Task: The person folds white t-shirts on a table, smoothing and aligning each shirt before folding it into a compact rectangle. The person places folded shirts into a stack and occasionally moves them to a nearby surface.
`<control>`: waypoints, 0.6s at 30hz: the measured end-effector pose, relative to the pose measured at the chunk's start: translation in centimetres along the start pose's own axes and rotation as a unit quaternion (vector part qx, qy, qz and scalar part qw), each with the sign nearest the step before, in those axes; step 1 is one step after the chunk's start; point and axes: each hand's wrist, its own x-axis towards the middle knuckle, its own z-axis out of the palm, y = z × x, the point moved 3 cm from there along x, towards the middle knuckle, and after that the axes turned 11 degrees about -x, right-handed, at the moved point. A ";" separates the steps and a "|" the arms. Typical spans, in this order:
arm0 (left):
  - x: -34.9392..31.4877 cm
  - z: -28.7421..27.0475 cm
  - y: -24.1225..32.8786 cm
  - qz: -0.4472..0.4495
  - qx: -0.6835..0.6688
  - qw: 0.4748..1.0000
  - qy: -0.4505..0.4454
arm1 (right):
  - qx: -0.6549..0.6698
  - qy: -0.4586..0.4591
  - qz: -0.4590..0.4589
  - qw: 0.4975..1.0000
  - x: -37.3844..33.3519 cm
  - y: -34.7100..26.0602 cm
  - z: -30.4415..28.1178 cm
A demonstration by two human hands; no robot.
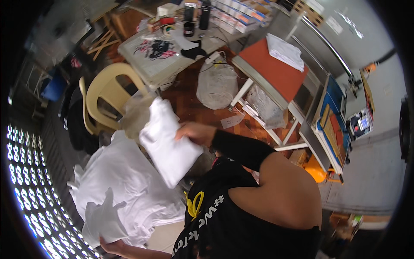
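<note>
My right hand (194,133) grips a folded white garment (166,144), probably a T-shirt, by its right side, holding it up in front of my chest. Below it to the left, a big heap of white garments (125,181) lies loosely piled. At the heap's near left edge, my left hand (111,246) is closed on the lower edge of another white garment (103,220), whose upper part stands up in loose folds. Its fingers are partly hidden by the cloth.
A cream plastic chair (114,80) stands beyond the heap. Farther off, a table (129,47) carries bottles, tape and boxes. At right, a red-topped stand (258,56) bears a folded white cloth (285,51). A plastic bag (217,86) sits on the wooden floor. A perforated wall (32,185) runs along the left.
</note>
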 end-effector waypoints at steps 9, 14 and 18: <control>-7.3 34.7 -26.6 -0.324 -0.066 0.894 -0.303 | -0.035 0.352 -0.372 0.858 -26.7 -16.5 -22.3; -16.8 56.6 -42.4 -0.382 -0.123 0.821 -0.405 | 0.020 0.424 -0.464 0.778 -37.0 -18.4 -32.5; -25.0 67.2 -52.8 -0.408 -0.231 0.725 -0.505 | 0.180 0.520 -0.383 0.742 -38.9 -11.0 -37.3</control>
